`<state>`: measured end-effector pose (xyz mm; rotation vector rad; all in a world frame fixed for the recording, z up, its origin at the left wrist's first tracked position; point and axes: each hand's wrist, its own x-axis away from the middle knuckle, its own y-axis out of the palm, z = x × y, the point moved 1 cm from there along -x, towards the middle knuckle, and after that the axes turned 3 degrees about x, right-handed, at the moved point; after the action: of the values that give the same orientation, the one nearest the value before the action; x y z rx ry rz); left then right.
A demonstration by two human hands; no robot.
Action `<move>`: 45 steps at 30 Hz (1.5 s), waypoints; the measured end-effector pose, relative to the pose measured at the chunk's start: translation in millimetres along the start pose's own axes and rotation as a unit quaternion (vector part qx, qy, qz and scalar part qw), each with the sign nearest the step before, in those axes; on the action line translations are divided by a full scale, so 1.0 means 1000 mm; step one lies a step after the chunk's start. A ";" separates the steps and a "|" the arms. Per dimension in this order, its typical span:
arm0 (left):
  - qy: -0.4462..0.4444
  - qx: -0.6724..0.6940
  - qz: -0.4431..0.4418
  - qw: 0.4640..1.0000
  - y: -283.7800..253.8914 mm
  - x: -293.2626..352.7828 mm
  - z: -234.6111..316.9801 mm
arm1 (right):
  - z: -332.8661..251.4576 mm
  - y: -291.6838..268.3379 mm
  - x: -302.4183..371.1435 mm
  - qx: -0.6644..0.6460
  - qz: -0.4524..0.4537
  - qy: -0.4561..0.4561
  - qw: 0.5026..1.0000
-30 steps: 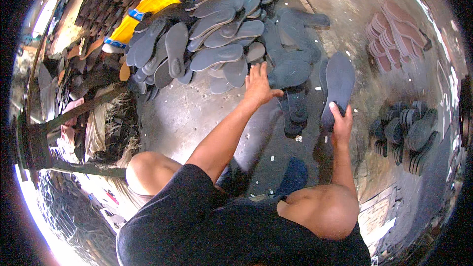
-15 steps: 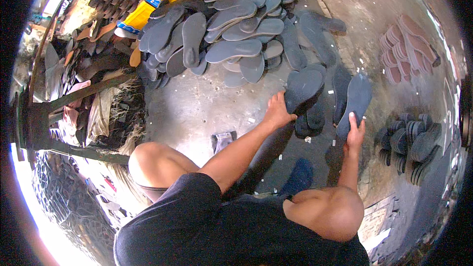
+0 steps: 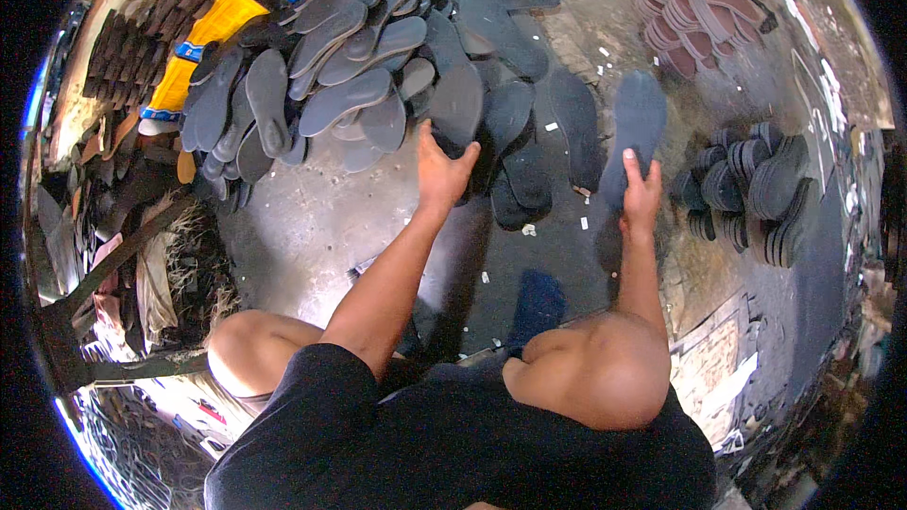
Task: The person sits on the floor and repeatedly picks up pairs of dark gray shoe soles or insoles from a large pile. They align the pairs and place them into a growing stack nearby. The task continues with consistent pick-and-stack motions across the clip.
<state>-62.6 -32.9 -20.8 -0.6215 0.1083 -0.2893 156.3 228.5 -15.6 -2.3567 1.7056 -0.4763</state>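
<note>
My left hand [image 3: 444, 168] grips the near end of a dark grey shoe sole [image 3: 455, 102], thumb on one side and fingers on the other. That sole is raised beside a small stack of dark soles [image 3: 521, 179] lying on the dark mat. In my right hand [image 3: 641, 194] is a blue-grey sole [image 3: 640, 113], held by its near end with the thumb on top. Between the stack and my right hand, another dark sole [image 3: 574, 123] lies flat on the mat.
A large heap of grey soles [image 3: 354, 66] spreads ahead to the left, beside yellow packages [image 3: 222, 24]. Brown-pink soles [image 3: 699, 9] lie far right. Stacked dark soles [image 3: 756, 179] stand to the right. A wooden frame [image 3: 123, 255] with scraps is at left.
The view has swung right. My left hand has lifted a sole off the small stack and leftward. My right hand keeps its sole, now farther from the dark sole beside it.
</note>
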 end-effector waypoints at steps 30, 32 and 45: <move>-0.166 0.118 0.119 0.972 -0.026 0.048 -0.062 | -0.003 0.108 0.097 -0.079 -0.384 0.029 0.919; -0.220 0.292 0.032 0.930 -0.038 0.043 -0.062 | -0.006 0.116 0.109 0.027 -0.319 -0.066 0.945; -0.329 0.231 -0.149 0.903 -0.036 0.027 -0.056 | 0.008 0.098 0.060 0.028 -0.321 0.067 0.944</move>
<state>-55.8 -99.6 -45.6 -0.2310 -0.6995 -0.3707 89.9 140.4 -47.1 -2.8568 0.8979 -0.7799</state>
